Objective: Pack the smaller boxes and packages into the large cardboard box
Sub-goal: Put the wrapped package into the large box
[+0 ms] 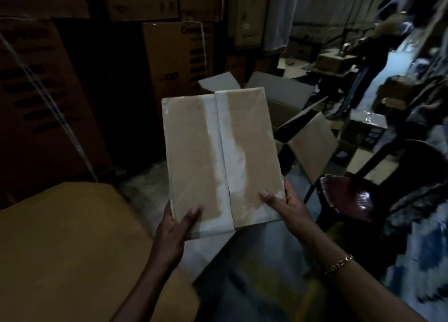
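Note:
A flat brown package [194,152] with a pale tape strip down its middle is held up in front of me. My left hand [178,221] grips its near left corner, thumb on top. My right hand [284,204] grips the near right corner, thumb on the top face. Beyond the package stands the large cardboard box [286,96] with its flaps open; the package hides most of its opening.
Tall stacks of cartons [43,98] line the left and back. A big brown carton top [72,249] sits at lower left. A dark chair [358,195] stands at the right, small boxes [366,130] behind it. A person [378,54] stands at far right.

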